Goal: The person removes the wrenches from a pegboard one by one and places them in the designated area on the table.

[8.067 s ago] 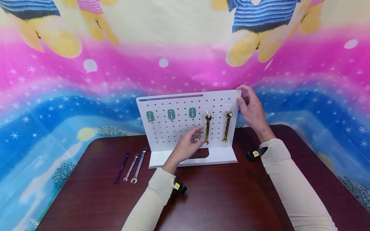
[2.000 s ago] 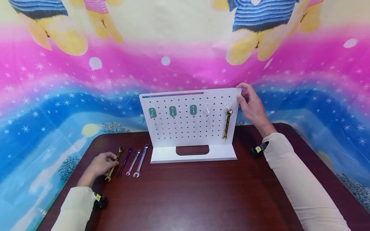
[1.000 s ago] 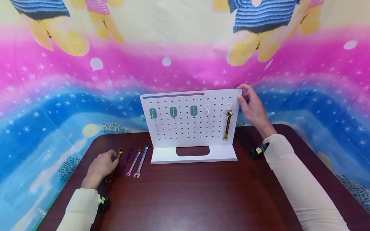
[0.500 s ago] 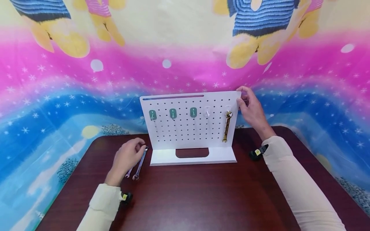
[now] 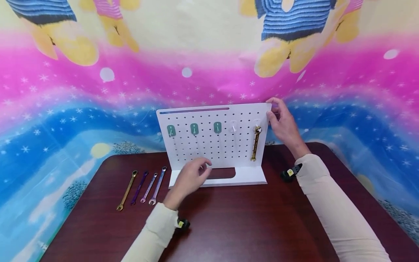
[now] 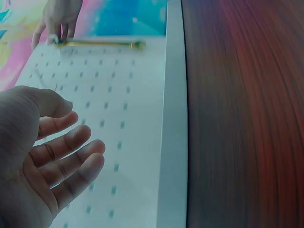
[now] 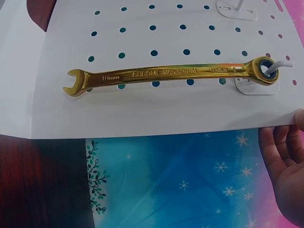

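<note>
A white pegboard stand (image 5: 226, 145) stands upright on the table. My right hand (image 5: 284, 122) pinches its upper right corner between thumb and fingers. From the rightmost hook hangs a gold combination wrench (image 7: 166, 72) by its ring end, marked 10mm, open end down. My left hand (image 5: 191, 174) is in front of the board's lower middle, its fingers loosely bent and holding nothing, as the left wrist view shows. Left of the stand, side by side, lie a second gold wrench (image 5: 127, 191), a purple wrench (image 5: 139, 187), a small pinkish-silver wrench (image 5: 149, 188) and a longer silver wrench (image 5: 158, 186).
Three hooks with green backs, such as the middle green hook (image 5: 194, 129), and a clear-backed hook (image 5: 233, 127) are bare. The dark wooden table (image 5: 245, 225) has rounded far corners. A printed cloth (image 5: 147, 80) hangs behind it.
One gold wrench went from the fourth hook to the left end of the row on the table. My left hand let go of it and moved right, to the board. The right hand stayed put.
</note>
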{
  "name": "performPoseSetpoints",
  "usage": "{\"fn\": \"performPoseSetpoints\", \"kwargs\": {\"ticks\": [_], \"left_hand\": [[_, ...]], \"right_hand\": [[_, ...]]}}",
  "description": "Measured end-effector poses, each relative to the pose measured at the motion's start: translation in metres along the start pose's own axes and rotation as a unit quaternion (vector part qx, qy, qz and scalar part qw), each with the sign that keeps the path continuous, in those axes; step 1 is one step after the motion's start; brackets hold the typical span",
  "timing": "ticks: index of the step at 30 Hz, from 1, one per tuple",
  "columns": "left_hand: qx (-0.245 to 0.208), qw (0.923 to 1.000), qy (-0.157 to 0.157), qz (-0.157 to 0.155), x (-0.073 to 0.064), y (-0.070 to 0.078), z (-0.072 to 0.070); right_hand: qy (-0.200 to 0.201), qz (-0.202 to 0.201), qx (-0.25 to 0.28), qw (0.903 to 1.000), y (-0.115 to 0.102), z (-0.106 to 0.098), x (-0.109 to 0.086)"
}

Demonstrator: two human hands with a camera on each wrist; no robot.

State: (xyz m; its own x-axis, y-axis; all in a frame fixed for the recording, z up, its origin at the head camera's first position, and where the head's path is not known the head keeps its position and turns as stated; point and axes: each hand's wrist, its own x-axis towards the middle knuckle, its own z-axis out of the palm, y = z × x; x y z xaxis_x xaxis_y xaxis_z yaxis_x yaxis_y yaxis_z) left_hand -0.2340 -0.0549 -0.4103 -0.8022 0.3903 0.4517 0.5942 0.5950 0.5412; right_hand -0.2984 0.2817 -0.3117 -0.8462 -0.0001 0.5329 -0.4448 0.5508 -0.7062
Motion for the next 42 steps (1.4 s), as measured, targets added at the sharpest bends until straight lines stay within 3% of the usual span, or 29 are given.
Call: {"fn": "performPoseSetpoints", "kwargs": {"ticks": [7,12,18,28,33,42], "left_hand": [[-0.086,0.9962,0.01,0.007,0.021,0.02,0.03],[-0.128,0.9917,-0.01,-0.004,0.035,0.032,0.044],[-0.149,0.988,-0.031,-0.026,0.049,0.041,0.06],[-0.178,0.9833,-0.028,-0.02,0.069,0.048,0.086],[-0.212,0.9762,-0.028,-0.033,0.078,0.056,0.094],[-0.267,0.9606,-0.028,-0.07,0.08,0.063,0.109]], "right_hand": [[0.003,-0.002,0.004,1.0,-0.001,0.003,-0.004],[0.004,0.0,0.004,1.0,-0.001,0.005,-0.005],[0.007,-0.013,-0.004,0.9999,-0.003,0.004,-0.002],[0.024,-0.012,0.009,0.9996,-0.011,0.001,0.001],[0.023,-0.016,0.015,0.9995,-0.009,-0.001,0.002],[0.014,-0.012,0.026,0.9995,-0.011,-0.001,0.002]]}}
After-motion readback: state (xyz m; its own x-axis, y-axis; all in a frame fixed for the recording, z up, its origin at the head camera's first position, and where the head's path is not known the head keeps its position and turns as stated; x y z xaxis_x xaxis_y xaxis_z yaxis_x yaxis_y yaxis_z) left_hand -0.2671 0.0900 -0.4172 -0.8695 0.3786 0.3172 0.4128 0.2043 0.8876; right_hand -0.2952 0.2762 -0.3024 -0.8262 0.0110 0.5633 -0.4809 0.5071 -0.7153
